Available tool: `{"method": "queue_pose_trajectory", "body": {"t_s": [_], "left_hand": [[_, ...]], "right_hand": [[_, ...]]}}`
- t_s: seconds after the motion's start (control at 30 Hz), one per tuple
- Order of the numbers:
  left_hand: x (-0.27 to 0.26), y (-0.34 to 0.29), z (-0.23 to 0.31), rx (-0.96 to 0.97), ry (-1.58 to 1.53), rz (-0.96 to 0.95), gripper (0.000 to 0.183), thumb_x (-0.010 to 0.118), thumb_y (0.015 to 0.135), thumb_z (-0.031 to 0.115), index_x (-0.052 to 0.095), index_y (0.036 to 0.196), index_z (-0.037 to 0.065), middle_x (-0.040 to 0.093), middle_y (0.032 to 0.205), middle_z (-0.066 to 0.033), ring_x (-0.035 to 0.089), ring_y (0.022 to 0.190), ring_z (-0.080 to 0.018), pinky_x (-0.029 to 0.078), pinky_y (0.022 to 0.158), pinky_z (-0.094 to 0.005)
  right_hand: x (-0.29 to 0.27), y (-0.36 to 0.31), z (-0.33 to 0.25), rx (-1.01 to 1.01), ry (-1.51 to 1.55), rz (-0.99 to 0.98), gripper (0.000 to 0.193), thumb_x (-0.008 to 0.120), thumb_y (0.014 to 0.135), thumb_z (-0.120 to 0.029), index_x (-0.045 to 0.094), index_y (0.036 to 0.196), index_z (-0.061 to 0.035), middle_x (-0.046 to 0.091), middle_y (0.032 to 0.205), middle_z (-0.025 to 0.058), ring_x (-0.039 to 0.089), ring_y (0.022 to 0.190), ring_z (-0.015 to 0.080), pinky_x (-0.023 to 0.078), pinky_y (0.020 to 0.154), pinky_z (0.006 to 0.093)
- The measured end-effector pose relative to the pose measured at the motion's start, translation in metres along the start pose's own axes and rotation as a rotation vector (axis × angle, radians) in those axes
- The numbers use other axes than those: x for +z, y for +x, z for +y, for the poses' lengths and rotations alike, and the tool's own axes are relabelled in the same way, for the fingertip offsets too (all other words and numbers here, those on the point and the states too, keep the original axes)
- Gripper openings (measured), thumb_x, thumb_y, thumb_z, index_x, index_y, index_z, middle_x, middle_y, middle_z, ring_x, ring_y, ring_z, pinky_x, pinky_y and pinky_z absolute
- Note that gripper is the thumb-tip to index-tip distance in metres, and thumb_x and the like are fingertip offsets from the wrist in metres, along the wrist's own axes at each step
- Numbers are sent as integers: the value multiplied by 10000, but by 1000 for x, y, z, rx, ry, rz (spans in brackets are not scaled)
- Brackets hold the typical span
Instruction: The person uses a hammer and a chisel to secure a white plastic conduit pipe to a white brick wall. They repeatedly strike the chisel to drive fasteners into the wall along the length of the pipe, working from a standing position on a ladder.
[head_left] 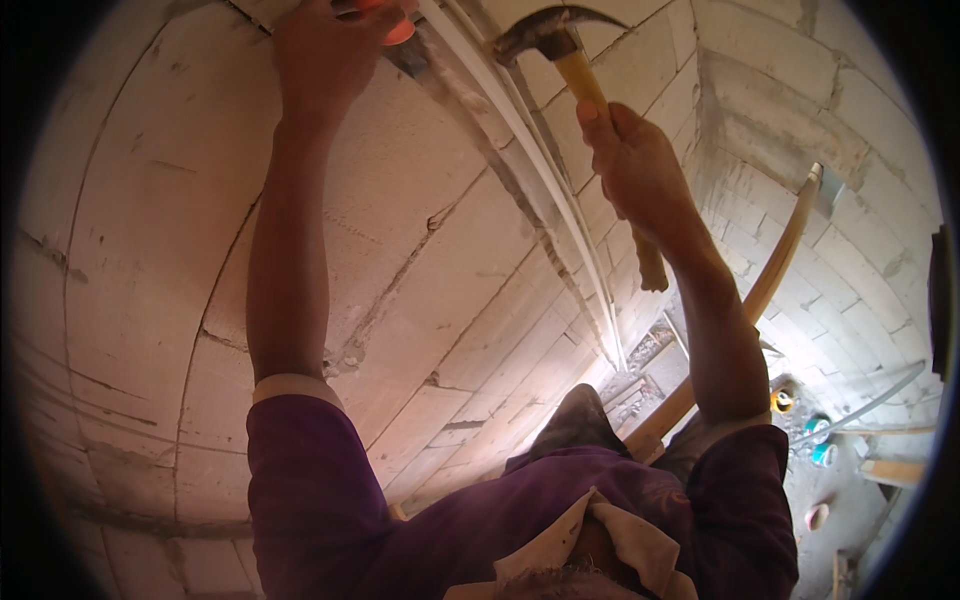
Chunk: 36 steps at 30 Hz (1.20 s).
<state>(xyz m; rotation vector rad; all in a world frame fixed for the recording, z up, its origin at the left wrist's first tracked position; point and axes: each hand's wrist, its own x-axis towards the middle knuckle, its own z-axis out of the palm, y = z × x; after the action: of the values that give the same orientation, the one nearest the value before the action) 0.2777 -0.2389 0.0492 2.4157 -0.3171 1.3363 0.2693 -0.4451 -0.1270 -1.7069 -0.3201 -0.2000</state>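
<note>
My right hand (645, 165) is wrapped round the yellow wooden handle of a claw hammer (580, 72), raised in front of the block wall. The hammer's dark head is up, its curved claw pointing right. At the top edge, my left hand (325, 60) is closed on an orange-red piece (400, 32); the picture's edge cuts off much of it, so its kind is unclear. Between the hands, slim white pipes (540, 150) run down the wall beside a groove (500, 165). The hammer head is close to the pipes' right side.
A long wooden pole (780, 255) slants behind my right arm, its upper end near the far block wall (790, 130). On the floor at lower right lie turquoise-and-white buckets (822, 455), a yellow-orange item (782, 401), a grey pipe (880, 400) and wood pieces (890, 471).
</note>
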Motion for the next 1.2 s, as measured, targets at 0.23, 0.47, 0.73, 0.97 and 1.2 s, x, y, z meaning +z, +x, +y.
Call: {"method": "queue_pose_trajectory", "body": {"t_s": [0.23, 0.47, 0.73, 0.97, 1.2], "left_hand": [[1, 4, -9, 176, 73, 23, 354, 781, 780, 146, 676, 1074, -22, 730, 878, -103, 713, 806, -182, 561, 746, -316], [5, 7, -18, 197, -69, 85, 316, 767, 807, 137, 674, 1059, -30, 729, 862, -108, 717, 803, -185, 561, 733, -314], [0, 13, -14, 132, 259, 111, 413, 784, 782, 307, 686, 1000, -30, 726, 862, -177, 725, 798, -292, 557, 714, -368], [8, 14, -16, 94, 299, 160, 386, 763, 787, 332, 686, 973, 3, 720, 857, -175, 711, 832, -334, 552, 752, -413], [-15, 9, -26, 53, 398, 111, 382, 761, 788, 305, 660, 987, -4, 719, 890, -187, 706, 850, -356, 554, 756, -434]], "right_hand": [[-16, -3, -53, -8, -5, -8, 502, 474, 1018, -489, 619, 897, -24, 540, 624, 45, 542, 578, 131, 434, 532, 363], [-14, -7, -51, 0, -2, -35, 490, 449, 1033, -468, 610, 875, -33, 545, 643, 50, 538, 590, 129, 432, 533, 365], [-19, 10, -72, -331, -208, 60, 444, 465, 1033, -416, 622, 886, -27, 577, 656, 66, 563, 576, 143, 447, 519, 367], [-28, 27, -154, -380, -300, 174, 438, 441, 1034, -363, 608, 1014, 41, 621, 783, 187, 627, 739, 281, 487, 643, 415], [-25, 59, -179, -601, -492, 65, 467, 413, 1057, -352, 616, 1004, 66, 671, 858, 243, 661, 798, 346, 489, 712, 486]]}}
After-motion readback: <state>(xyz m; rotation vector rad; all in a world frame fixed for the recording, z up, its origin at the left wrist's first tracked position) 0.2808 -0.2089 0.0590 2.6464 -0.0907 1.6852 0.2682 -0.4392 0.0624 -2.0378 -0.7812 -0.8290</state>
